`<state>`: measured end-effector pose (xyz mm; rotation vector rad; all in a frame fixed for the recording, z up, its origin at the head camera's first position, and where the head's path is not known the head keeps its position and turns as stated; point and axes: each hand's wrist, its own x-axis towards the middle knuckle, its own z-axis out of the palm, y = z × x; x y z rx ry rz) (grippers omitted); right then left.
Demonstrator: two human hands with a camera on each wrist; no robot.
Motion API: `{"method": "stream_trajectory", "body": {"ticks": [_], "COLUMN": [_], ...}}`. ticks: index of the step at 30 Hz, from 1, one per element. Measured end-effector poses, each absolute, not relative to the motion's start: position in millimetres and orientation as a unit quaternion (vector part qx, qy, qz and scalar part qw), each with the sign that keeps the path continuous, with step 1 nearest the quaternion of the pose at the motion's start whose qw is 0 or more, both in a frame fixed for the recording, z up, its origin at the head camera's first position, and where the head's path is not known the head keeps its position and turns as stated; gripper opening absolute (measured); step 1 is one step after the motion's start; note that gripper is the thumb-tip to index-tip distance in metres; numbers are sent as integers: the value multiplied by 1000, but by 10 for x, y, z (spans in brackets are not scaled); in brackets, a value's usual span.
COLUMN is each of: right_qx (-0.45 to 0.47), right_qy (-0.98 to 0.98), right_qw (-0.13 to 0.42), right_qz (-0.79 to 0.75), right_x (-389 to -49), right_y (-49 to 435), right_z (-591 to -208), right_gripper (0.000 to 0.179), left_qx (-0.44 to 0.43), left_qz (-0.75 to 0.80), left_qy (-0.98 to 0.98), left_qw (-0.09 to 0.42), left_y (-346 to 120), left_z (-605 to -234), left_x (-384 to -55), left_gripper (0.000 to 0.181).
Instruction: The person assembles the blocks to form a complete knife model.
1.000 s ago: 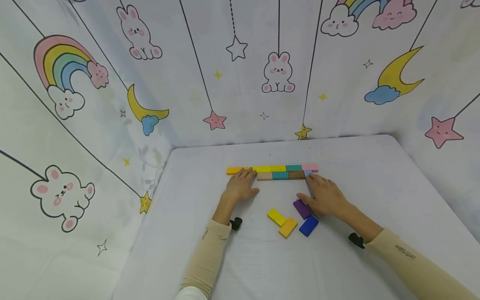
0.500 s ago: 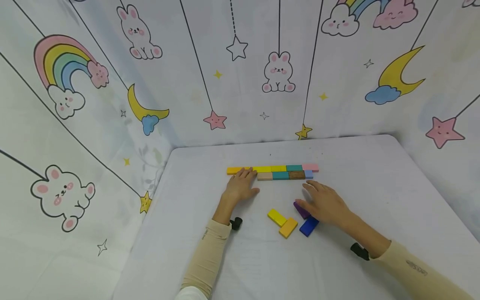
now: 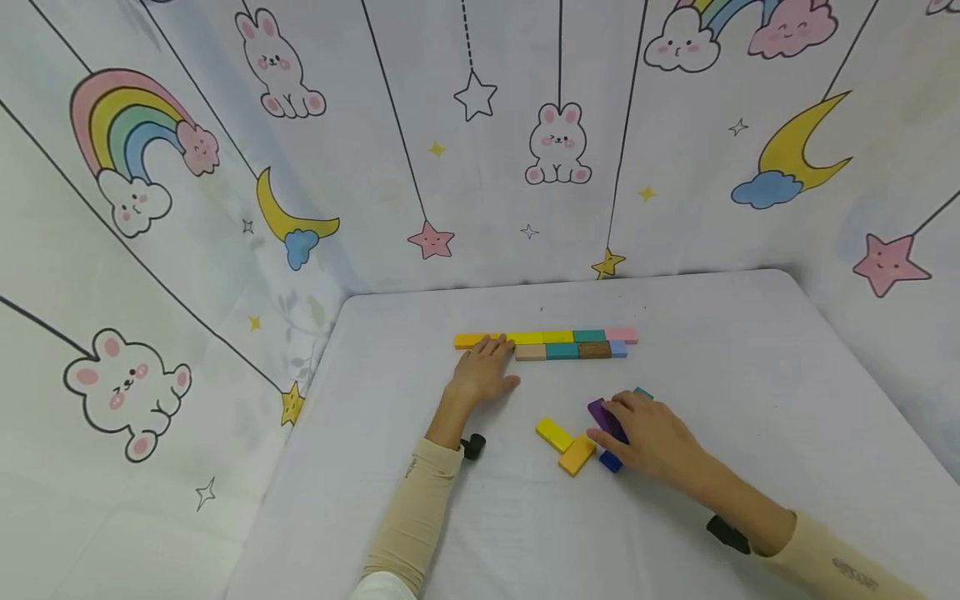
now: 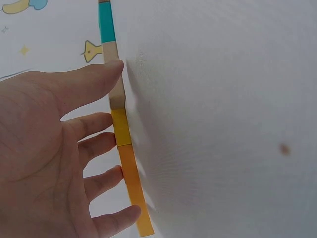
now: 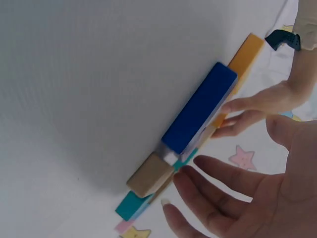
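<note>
Two rows of coloured blocks lie against each other on the white table. The back row has an orange block (image 3: 471, 341), yellow ones, a teal one and a pink block (image 3: 621, 335). In front lie a tan block (image 3: 531, 352), a teal block (image 3: 562, 351), a brown block (image 3: 594, 350) and a light blue block (image 3: 618, 348). My left hand (image 3: 480, 375) rests its outstretched fingertips at the rows' left part. Over the loose purple block (image 3: 597, 408) and blue block (image 3: 611, 461), my right hand (image 3: 656, 437) reaches with fingers spread, partly covering both.
A loose yellow block (image 3: 554, 434) touches an orange block (image 3: 577, 456) left of the right hand. A teal block (image 3: 642, 393) peeks out behind that hand. White cloth with cartoon prints (image 3: 495, 208) rises behind the table's back edge.
My right hand has drawn back from the light blue block at the front row's right end, toward the loose purple and blue blocks. The left hand stays where it was.
</note>
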<state>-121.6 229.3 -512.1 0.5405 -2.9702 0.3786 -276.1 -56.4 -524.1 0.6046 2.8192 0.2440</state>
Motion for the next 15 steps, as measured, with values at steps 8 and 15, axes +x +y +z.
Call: {"method": "stream_trajectory", "body": {"ticks": [8, 15], "right_qx": [159, 152], "right_qy": [-981, -983], "right_qw": [8, -9], "right_qz": [107, 99], "right_x": [-1107, -1103], "right_y": [2174, 2081], "right_z": [-5073, -5044], "right_gripper": [72, 77], "left_qx": [212, 203], "left_qz": [85, 71], "left_qy": [967, 969], "left_qw": [110, 125], "left_y": [-566, -553], "left_z": [-5195, -5236], "left_x": [-2715, -2761], "left_gripper": [74, 76]}}
